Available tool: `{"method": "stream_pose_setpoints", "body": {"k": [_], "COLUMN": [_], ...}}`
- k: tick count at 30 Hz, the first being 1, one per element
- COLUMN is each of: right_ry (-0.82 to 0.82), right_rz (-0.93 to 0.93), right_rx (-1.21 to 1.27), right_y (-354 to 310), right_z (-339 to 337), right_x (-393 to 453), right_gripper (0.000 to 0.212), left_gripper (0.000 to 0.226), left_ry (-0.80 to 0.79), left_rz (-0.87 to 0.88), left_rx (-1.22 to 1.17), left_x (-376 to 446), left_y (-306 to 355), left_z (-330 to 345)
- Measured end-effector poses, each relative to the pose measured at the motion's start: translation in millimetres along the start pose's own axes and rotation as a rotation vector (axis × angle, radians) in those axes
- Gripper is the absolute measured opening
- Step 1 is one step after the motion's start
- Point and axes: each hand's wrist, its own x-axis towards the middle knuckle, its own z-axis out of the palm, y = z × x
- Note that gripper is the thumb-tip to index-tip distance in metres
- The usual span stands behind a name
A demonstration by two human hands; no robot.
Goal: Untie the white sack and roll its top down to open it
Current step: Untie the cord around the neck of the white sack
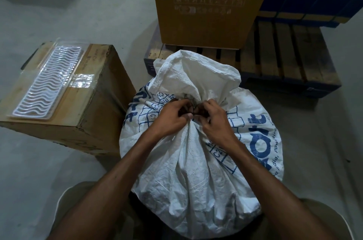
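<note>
Because the tie at the gathered neck had to be worked loose first, the left hand (172, 118) and right hand (213, 120) met there, fingers curled and pinching at the knot, with the white sack (188, 171) upright on the floor between the person's knees. It looked full and rounded, crinkled woven white with blue print, its loose top flaring toward twelve o'clock. Beyond stood a cardboard box (94, 106) at ten o'clock and a pallet (284, 59) at one.
</note>
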Motion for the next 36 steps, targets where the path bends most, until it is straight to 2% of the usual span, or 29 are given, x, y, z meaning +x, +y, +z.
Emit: {"method": "stream_pose_setpoints", "body": {"k": [3, 7, 14, 18, 21, 24, 26, 31, 33, 36], "right_ry": [-0.008, 0.047, 0.110, 0.078, 0.089, 0.107, 0.112, 0.109, 0.111, 0.108], "right_rz": [-0.001, -0.023, 0.175, 0.143, 0.126, 0.186, 0.239, 0.323, 0.313, 0.285], "right_rx": [0.012, 0.000, 0.315, 0.263, 0.247, 0.315, 0.357, 0.413, 0.378, 0.316], "right_y": [-0.7, -2.3, -3.9, -3.8, -1.4, -2.1, -2.1, -5.7, -8.3, -11.8], "right_z": [-1.5, -1.0, -10.6, -7.5, -7.2, -8.6, -10.0, -11.0, -11.0, -12.9], "right_x": [0.1, 1.4, 2.1, 1.3, 0.4, 0.4, 1.2, 1.6, 1.3, 0.5], "right_gripper": [0.023, 0.017, 0.018, 0.017, 0.017, 0.015, 0.014, 0.011, 0.010, 0.009], "left_gripper": [0.025, 0.018, 0.011, 0.018, 0.025, 0.016, 0.011, 0.017, 0.017, 0.018], "left_ry": [0.030, 0.024, 0.039, 0.006, 0.087, 0.188, 0.225, 0.259, 0.255, 0.341], "left_rz": [-0.024, -0.016, -0.193, -0.003, 0.103, 0.066, -0.047, -0.312, -0.291, -0.134], "left_rx": [-0.012, 0.004, -0.213, 0.074, 0.249, 0.081, -0.094, -0.497, -0.384, 0.249], "left_x": [-0.8, -0.2, 1.5, -2.6, -6.6, -5.4, -4.3, -7.2, -7.7, -12.2], "left_y": [2.2, -0.6, -0.8, -0.4, 5.4, 8.0, 8.2, 16.2, 14.7, 10.2], "left_z": [4.0, 1.7, -6.4, -3.4, 4.9, 3.9, 0.0, -9.9, -11.5, -10.9]}}
